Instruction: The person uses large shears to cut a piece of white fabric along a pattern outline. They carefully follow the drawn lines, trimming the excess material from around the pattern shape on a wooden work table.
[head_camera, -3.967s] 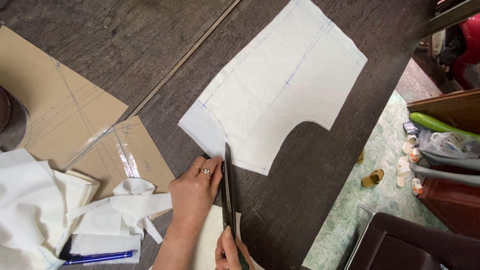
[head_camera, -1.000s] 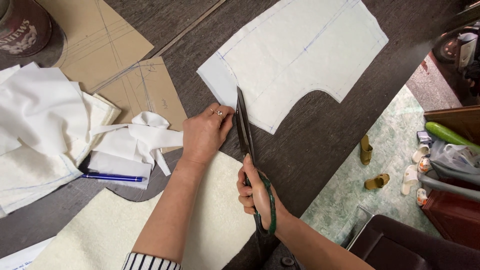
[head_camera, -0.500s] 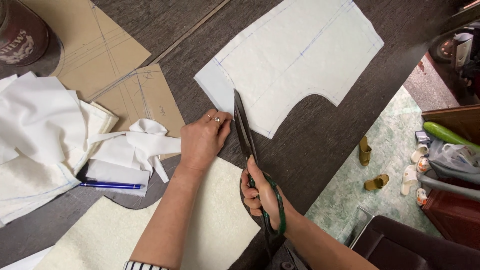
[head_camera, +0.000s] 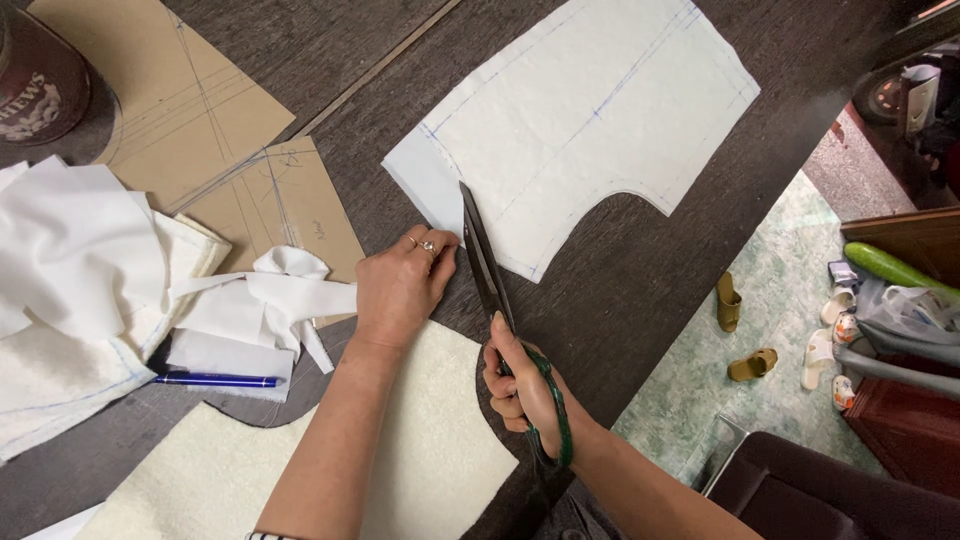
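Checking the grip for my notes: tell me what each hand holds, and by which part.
The right hand holds the scissors by their green handle loops. The left hand holds nothing; it presses flat on the white fabric piece at its near corner.

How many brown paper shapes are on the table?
2. One large brown paper piece lies at the top left; a smaller brown paper piece overlaps it below. White cloth may hide more.

Matt dark wood-grain table (head_camera: 640, 300), fuzzy white cloth panel (head_camera: 590, 120), dull metal scissors (head_camera: 483, 262) with glossy green handles, matt brown paper pattern (head_camera: 180, 90).
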